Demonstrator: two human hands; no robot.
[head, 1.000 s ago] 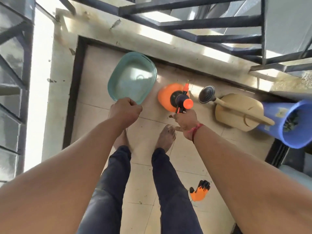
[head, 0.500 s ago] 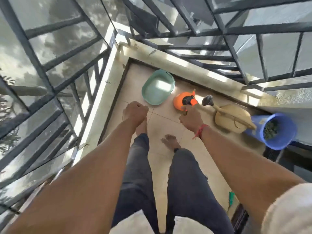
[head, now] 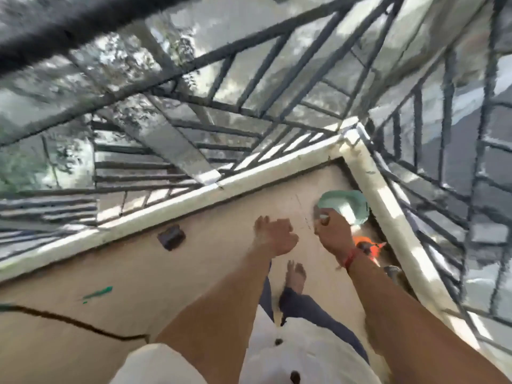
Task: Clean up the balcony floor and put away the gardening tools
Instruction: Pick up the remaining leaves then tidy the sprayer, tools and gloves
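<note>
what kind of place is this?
Most likely a small outdoor balcony: beige floor edged by a pale kerb, dark metal railing on two sides with trees beyond, and a basin and orange sprayer by the kerb.

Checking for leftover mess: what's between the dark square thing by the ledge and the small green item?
Only bare floor between dark square thing and green item, in the blurred head view.
</note>
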